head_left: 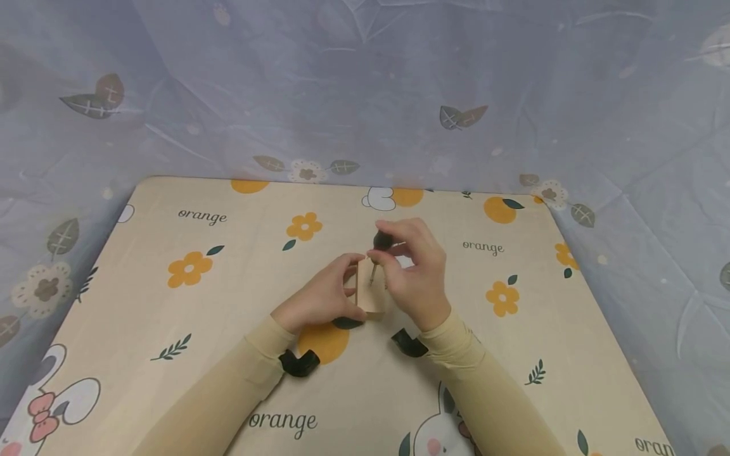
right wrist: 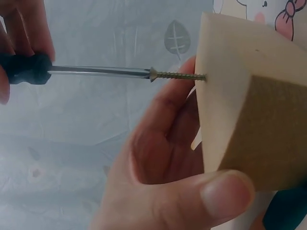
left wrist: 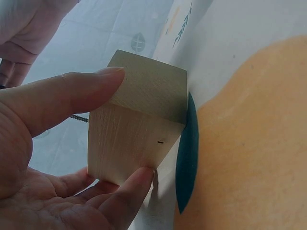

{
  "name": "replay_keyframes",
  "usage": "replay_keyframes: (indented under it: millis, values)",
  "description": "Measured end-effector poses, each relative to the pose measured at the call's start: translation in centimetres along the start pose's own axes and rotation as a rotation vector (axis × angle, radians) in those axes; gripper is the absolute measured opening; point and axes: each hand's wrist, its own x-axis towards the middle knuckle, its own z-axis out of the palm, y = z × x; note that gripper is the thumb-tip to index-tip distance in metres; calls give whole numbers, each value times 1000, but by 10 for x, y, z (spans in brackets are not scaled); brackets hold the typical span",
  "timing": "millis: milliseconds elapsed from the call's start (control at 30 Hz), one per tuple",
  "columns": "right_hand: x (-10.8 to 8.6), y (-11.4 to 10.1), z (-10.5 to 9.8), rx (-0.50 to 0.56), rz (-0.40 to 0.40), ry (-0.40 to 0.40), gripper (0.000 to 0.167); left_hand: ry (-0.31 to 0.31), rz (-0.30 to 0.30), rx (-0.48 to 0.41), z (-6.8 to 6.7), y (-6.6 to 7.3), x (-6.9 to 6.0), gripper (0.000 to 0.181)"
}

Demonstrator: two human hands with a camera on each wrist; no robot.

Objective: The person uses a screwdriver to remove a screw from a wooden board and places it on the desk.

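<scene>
Between our two hands, and close up against the left one, a pale wooden block (head_left: 373,297) seems to rest on the patterned cloth (head_left: 353,399), the long side of its top face running away from us. A brass-coloured screw (right wrist: 180,76) stands in that top face, about midway, with most of its thread out of the wood. The screwdriver (head_left: 383,240) meets the screw's head from above, and we see shaft and screw in one line, close to square with the face; in our judgement, everything turns on that line.

Our left hand (head_left: 326,290) is the nearer, touching the block itself: it is curved round from the left, thumb on the near end, fingers along the left side and far end, spread only as wide as the block. Our right hand (head_left: 419,269) is above and to the right, apart from the wood, its thumb and fingers closed in a pinch on the dark handle.

Behind each hand, at the wrist, we have a black fitting (head_left: 299,363) against the sleeve. Well beyond both hands hangs a grey-blue curtain (head_left: 319,95).
</scene>
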Motion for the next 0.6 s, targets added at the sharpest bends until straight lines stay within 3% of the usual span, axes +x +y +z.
replay_keyframes:
  millis: [367,600]
  values:
    - [2,-5,-2,-20,2,-81,42,-8,3,-13,0,-1,1,111]
    - [1,-3,-5,39,62,-99,42,-12,5,-5,-1,-1,1,109]
